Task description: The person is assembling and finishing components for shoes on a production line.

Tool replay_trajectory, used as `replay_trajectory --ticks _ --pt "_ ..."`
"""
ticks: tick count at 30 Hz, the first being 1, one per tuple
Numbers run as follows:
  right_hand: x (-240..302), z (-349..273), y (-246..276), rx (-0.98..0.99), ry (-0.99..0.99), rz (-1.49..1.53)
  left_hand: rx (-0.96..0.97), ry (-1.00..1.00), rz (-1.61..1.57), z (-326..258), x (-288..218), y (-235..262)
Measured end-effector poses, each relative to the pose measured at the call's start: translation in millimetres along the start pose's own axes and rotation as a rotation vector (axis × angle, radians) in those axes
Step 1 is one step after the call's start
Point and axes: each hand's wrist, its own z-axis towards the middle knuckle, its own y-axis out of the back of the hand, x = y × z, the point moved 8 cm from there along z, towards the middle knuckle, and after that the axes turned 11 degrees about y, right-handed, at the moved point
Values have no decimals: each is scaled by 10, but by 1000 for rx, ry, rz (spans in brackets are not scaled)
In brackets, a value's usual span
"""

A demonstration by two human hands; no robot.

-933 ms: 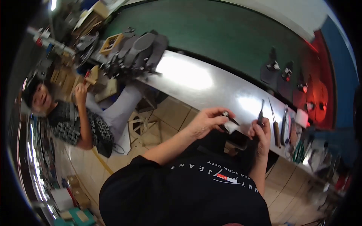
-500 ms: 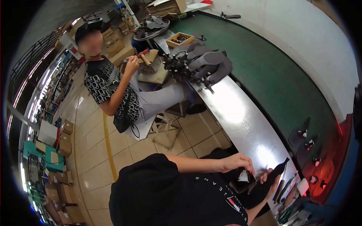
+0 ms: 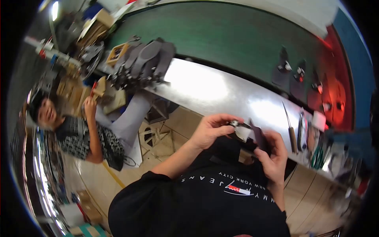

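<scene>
My left hand (image 3: 213, 129) is raised in front of my chest and pinches a small dark clip-like piece with a white tab (image 3: 241, 130) between thumb and fingers. Just to its right, my right hand (image 3: 273, 157) grips a flat dark piece (image 3: 258, 136) that stands on edge and touches the white tab. Both hands meet just in front of the shiny metal workbench's (image 3: 205, 85) near edge, above my black T-shirt. The exact shape of the small piece is blurred.
A pointed tool (image 3: 290, 127), a metal tool and green-handled scissors (image 3: 316, 158) lie on the bench at the right. A stack of dark grey pieces (image 3: 147, 59) sits at its left end. Another person (image 3: 79, 132) sits lower left beside a wooden stool (image 3: 154, 136).
The view has swung back from the seated person toward the bench. My two hands have stayed together on the small dark pieces, now nearer the picture's middle.
</scene>
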Motion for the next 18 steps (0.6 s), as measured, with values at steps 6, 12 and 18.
replay_trajectory --ticks 6,12,18 --pt "343 63 -77 54 180 -233 99 -100 -70 32 10 -25" --pt "343 -4 -79 34 224 -215 126 -156 -81 21 -40 -115" --pt "312 -12 -97 40 210 -199 143 -134 -103 16 -3 -137"
